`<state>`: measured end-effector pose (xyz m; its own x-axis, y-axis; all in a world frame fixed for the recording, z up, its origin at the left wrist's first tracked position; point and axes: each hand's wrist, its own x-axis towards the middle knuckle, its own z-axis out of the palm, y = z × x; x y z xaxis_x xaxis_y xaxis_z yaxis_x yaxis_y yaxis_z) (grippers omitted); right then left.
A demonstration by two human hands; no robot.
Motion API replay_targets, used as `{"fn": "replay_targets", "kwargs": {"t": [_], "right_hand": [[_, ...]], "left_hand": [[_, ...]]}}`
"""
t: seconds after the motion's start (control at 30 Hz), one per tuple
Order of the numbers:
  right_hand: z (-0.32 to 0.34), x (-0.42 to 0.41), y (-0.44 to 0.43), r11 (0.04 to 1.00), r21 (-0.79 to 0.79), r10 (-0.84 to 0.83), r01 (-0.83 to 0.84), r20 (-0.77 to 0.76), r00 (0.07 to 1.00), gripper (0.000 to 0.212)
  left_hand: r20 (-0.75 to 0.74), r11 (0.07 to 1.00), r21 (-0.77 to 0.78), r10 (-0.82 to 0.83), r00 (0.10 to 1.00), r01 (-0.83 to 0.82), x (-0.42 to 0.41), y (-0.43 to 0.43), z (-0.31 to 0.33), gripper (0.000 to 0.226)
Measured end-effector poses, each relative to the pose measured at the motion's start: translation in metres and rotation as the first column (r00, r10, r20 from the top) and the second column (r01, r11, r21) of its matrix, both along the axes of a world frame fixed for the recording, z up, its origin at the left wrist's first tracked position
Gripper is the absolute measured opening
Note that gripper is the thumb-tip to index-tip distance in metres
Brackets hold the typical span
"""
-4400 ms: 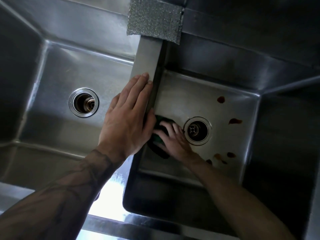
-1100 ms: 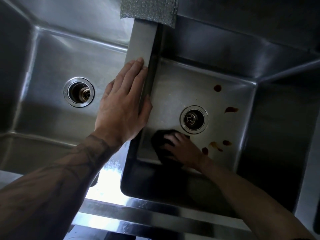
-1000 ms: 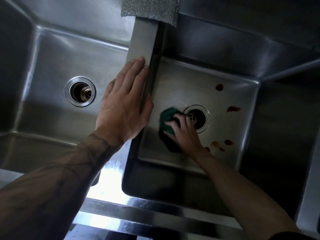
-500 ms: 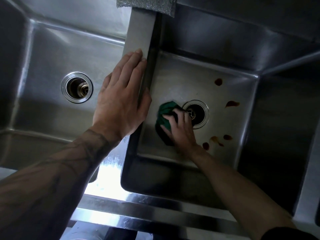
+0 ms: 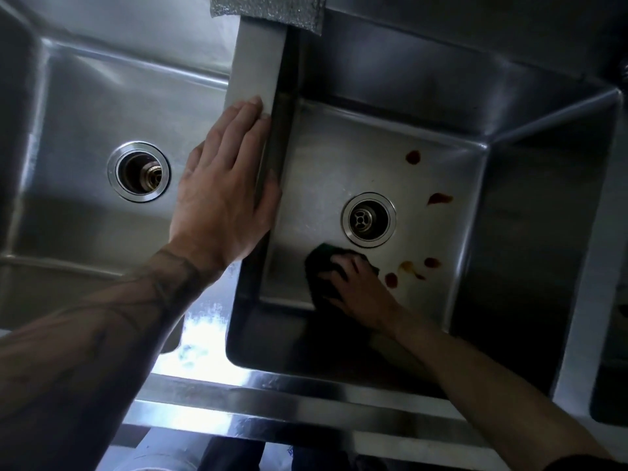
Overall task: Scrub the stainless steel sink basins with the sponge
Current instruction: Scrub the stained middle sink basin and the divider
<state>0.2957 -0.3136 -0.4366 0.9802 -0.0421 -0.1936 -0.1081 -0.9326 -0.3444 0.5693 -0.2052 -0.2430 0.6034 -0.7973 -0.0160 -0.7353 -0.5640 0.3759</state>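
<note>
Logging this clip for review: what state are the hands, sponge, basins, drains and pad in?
Left hand: flat on the divider.
Right hand: grips the sponge.
Sponge: pressed on the right basin floor, beside its drain.
Right basin: red-brown spots on its floor.
Left basin: no spots visible.
Left drain: open.
Right drain: open.
Pad: draped over the divider's far end.

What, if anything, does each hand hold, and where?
Right hand grips the green sponge from on top; left hand rests flat on the divider, holding nothing.
</note>
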Motion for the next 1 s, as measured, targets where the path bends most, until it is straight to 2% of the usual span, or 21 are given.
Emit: {"fn": "replay_targets", "kwargs": {"t": [0.03, 0.07, 0.2, 0.27, 0.33, 0.4, 0.47, 0.53, 0.6, 0.63, 0.67, 0.7, 0.77, 0.8, 0.83, 0.9, 1.0], "right_hand": [[0.003, -0.006, -0.009, 0.997, -0.01, 0.073, -0.073, -0.009, 0.997, 0.049], [0.005, -0.007, -0.019, 0.997, -0.024, 0.079, -0.079, -0.003, 0.997, 0.049], [0.005, 0.017, -0.029, 0.961, -0.042, -0.272, 0.273, 0.019, 0.962, 0.045], [0.002, 0.02, -0.011, 0.954, -0.037, -0.296, 0.297, 0.022, 0.955, 0.046], [0.001, 0.006, 0.008, 0.996, -0.013, -0.082, 0.083, 0.037, 0.996, 0.049], [0.003, -0.007, 0.008, 0.986, 0.051, 0.156, -0.156, 0.018, 0.988, 0.048], [0.005, 0.001, -0.008, 0.982, 0.042, 0.181, -0.182, 0.028, 0.983, 0.046], [0.003, 0.022, -0.021, 1.0, -0.027, 0.001, 0.001, 0.045, 0.999, 0.045], [0.003, 0.041, -0.022, 0.961, -0.035, -0.273, 0.275, 0.052, 0.961, 0.043], [0.002, 0.042, -0.016, 0.941, -0.034, -0.334, 0.336, 0.047, 0.941, 0.044], [0.002, 0.036, -0.009, 0.945, -0.044, -0.322, 0.324, 0.039, 0.946, 0.047], [0.002, 0.023, -0.002, 0.972, -0.055, -0.227, 0.228, 0.021, 0.974, 0.05], [0.006, -0.01, 0.001, 0.996, -0.036, 0.085, -0.086, -0.029, 0.996, 0.052], [0.008, -0.021, -0.007, 0.983, -0.02, 0.181, -0.182, -0.054, 0.982, 0.052], [0.009, -0.024, -0.017, 0.978, -0.02, 0.207, -0.208, -0.056, 0.977, 0.051], [0.005, -0.016, -0.031, 0.995, -0.053, 0.087, -0.088, -0.027, 0.996, 0.049], [-0.001, 0.005, -0.028, 0.957, -0.061, -0.281, 0.282, 0.023, 0.959, 0.044]], "left_hand": [[0.0, 1.0, 0.002, 0.0, 1.0, 0.0, 0.0, 0.0, 0.001, 0.066], [0.001, 1.0, 0.003, -0.002, 1.0, 0.002, 0.0, 0.0, 0.001, 0.066], [0.022, 1.0, -0.005, -0.008, 1.0, 0.008, 0.0, 0.0, -0.001, 0.064], [0.029, 1.0, -0.007, -0.004, 1.0, 0.005, -0.001, 0.001, -0.003, 0.064], [0.028, 1.0, -0.004, -0.002, 1.0, 0.002, 0.0, 0.001, -0.003, 0.064], [0.023, 1.0, 0.0, -0.007, 1.0, 0.007, 0.0, 0.0, -0.002, 0.064], [0.021, 1.0, -0.002, -0.004, 1.0, 0.004, 0.0, 0.0, -0.002, 0.064], [0.021, 1.0, 0.002, -0.003, 1.0, 0.003, 0.0, 0.0, -0.002, 0.064], [0.026, 1.0, 0.001, -0.001, 1.0, 0.001, 0.001, 0.001, -0.003, 0.065], [0.027, 1.0, 0.0, -0.002, 1.0, 0.002, 0.001, 0.001, -0.003, 0.066], [0.025, 1.0, 0.003, -0.004, 1.0, 0.004, 0.001, 0.001, -0.002, 0.066], [0.021, 1.0, 0.006, -0.005, 1.0, 0.005, 0.001, 0.001, -0.002, 0.066], [0.014, 1.0, 0.01, -0.009, 1.0, 0.009, 0.001, 0.001, -0.001, 0.066], [0.01, 1.0, 0.013, -0.009, 1.0, 0.009, 0.001, 0.001, -0.001, 0.067], [0.008, 1.0, 0.016, -0.007, 1.0, 0.007, 0.002, 0.001, -0.001, 0.067], [0.017, 1.0, 0.011, -0.007, 1.0, 0.007, 0.002, 0.001, -0.001, 0.066], [0.032, 1.0, 0.0, -0.01, 0.999, 0.01, 0.002, 0.001, -0.004, 0.065]]}}
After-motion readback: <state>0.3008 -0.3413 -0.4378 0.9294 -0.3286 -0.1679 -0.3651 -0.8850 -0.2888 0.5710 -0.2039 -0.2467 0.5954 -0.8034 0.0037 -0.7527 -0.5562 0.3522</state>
